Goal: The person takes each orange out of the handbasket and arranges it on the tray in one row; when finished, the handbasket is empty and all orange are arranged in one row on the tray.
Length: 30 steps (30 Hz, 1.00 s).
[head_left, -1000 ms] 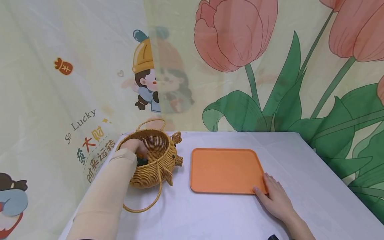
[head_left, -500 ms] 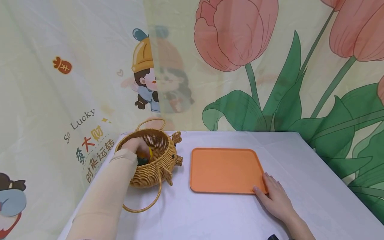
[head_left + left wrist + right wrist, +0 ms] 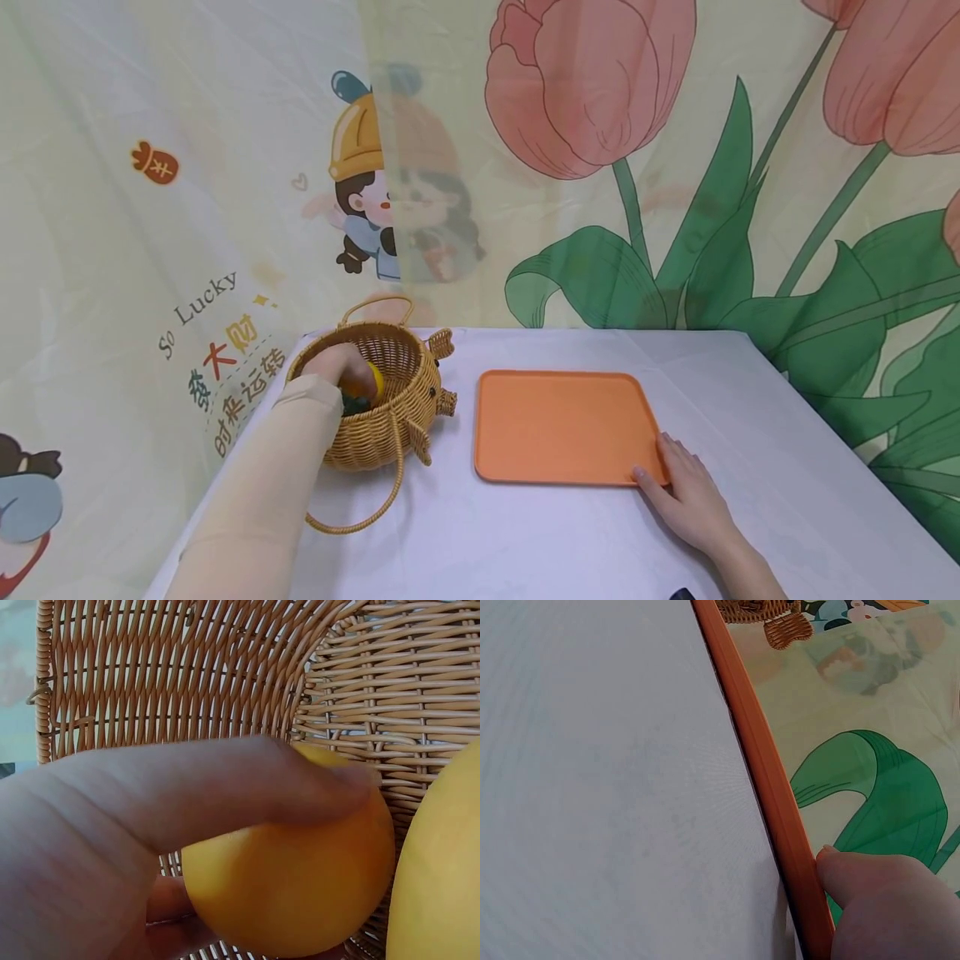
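Over the last second, more yellow has come into sight beside the left hand (image 3: 336, 365) in the wicker basket (image 3: 367, 443), though the head view hardly settles which yellow thing that is. The hand grips a round fruit (image 3: 292, 889), thumb over its top, so the grasp looks made, with the fruit inside the basket. The right hand (image 3: 692, 496) lies, fingers extended, at the orange tray (image 3: 562, 429)'s corner. White cloth (image 3: 480, 542) covers the tabletop; a tulip-printed curtain (image 3: 585, 75) hangs behind.

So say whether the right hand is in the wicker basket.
No, the head view shows the right hand touching the near right corner of the orange tray, with the left hand inside the wicker basket.
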Each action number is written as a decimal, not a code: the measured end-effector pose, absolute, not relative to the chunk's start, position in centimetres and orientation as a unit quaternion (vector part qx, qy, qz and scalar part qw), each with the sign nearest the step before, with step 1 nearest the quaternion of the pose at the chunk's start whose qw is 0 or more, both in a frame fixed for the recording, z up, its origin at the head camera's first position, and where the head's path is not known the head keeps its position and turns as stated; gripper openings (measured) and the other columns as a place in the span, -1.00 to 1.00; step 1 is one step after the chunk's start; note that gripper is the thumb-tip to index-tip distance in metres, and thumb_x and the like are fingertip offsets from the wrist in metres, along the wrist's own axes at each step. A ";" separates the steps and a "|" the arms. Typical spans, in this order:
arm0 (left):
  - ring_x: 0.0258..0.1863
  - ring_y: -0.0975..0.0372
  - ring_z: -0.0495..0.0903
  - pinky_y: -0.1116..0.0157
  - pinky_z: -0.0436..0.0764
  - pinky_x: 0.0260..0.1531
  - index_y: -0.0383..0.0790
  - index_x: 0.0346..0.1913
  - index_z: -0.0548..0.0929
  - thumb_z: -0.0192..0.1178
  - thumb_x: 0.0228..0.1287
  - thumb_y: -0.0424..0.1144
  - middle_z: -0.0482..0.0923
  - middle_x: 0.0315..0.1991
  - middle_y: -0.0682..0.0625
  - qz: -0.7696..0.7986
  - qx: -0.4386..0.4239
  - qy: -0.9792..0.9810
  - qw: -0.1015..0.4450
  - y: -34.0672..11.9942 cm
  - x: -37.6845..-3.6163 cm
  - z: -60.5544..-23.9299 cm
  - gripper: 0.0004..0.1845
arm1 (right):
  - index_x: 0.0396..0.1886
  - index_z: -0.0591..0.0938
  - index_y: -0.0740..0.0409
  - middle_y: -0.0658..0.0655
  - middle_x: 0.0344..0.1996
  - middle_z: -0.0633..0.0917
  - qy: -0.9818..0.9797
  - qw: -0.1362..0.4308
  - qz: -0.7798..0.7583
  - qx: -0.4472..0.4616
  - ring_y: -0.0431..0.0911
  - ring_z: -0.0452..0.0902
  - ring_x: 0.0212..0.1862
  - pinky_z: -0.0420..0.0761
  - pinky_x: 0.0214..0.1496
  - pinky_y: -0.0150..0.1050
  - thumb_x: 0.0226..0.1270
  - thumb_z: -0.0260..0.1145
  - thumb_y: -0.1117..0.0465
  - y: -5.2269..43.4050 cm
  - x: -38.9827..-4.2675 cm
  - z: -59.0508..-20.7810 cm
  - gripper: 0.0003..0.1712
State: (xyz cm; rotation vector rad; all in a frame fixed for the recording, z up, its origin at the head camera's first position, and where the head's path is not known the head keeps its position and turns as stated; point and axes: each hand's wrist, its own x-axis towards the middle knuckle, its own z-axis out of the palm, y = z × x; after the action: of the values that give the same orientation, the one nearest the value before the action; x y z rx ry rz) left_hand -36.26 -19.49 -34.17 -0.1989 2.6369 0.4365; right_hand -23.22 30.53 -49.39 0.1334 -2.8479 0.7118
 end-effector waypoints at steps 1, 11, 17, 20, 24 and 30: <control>-0.29 0.04 0.46 0.18 0.51 -0.40 -0.33 -0.19 0.55 0.43 -0.18 -0.15 0.49 -0.26 -0.15 0.161 -0.076 0.958 0.223 -19.5 -36.3 -34.3 -0.53 | 0.38 0.08 0.41 0.40 0.33 0.17 -0.964 0.102 0.241 0.045 0.28 -0.04 0.34 -0.15 0.33 0.13 0.26 0.03 -0.32 30.5 -23.2 -49.4 0.02; -0.26 0.02 0.45 0.16 0.51 -0.37 -0.36 -0.10 0.48 0.49 -0.29 -0.11 0.47 -0.23 -0.17 0.186 -0.091 0.955 0.212 -19.7 -36.8 -34.9 -0.35 | 0.38 0.09 0.41 0.40 0.32 0.18 -0.963 0.114 0.239 0.048 0.29 -0.01 0.33 -0.14 0.33 0.11 0.28 0.04 -0.30 30.4 -23.2 -49.8 -0.01; -0.28 0.02 0.46 0.18 0.51 -0.40 -0.36 -0.13 0.47 0.46 -0.23 -0.12 0.48 -0.25 -0.17 0.191 -0.090 0.955 0.209 -19.8 -36.8 -34.9 -0.41 | 0.38 0.08 0.40 0.40 0.32 0.17 -0.963 0.111 0.240 0.044 0.29 -0.02 0.34 -0.14 0.33 0.11 0.28 0.03 -0.30 30.2 -23.2 -49.8 0.00; -0.29 0.04 0.46 0.19 0.52 -0.41 -0.36 -0.16 0.50 0.46 -0.23 -0.15 0.48 -0.25 -0.17 0.198 -0.084 0.954 0.209 -19.8 -36.8 -34.8 -0.45 | 0.39 0.06 0.39 0.40 0.33 0.16 -0.964 0.100 0.242 0.041 0.29 -0.04 0.34 -0.15 0.33 0.11 0.27 0.01 -0.32 30.2 -23.2 -49.7 0.01; -0.29 0.04 0.46 0.19 0.52 -0.42 -0.37 -0.16 0.52 0.45 -0.23 -0.19 0.48 -0.24 -0.17 0.211 -0.078 0.951 0.211 -19.8 -36.8 -34.6 -0.48 | 0.40 0.03 0.38 0.40 0.34 0.14 -0.965 0.090 0.243 0.039 0.29 -0.06 0.35 -0.15 0.33 0.12 0.27 0.00 -0.33 30.1 -23.2 -49.5 0.02; -0.27 0.04 0.44 0.17 0.51 -0.38 -0.40 -0.10 0.48 0.45 -0.21 -0.20 0.45 -0.21 -0.19 0.222 -0.082 0.948 0.212 -19.8 -36.7 -34.7 -0.43 | 0.40 0.03 0.37 0.39 0.34 0.14 -0.966 0.092 0.239 0.040 0.29 -0.06 0.35 -0.15 0.32 0.13 0.27 0.00 -0.33 30.2 -23.3 -49.4 0.02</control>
State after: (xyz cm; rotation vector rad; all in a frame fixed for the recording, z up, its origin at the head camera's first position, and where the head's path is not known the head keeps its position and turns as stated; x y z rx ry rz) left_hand -36.68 -19.78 -34.69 -0.2279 2.6340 0.6177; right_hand -23.32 30.18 -49.36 0.1201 -2.8691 0.7105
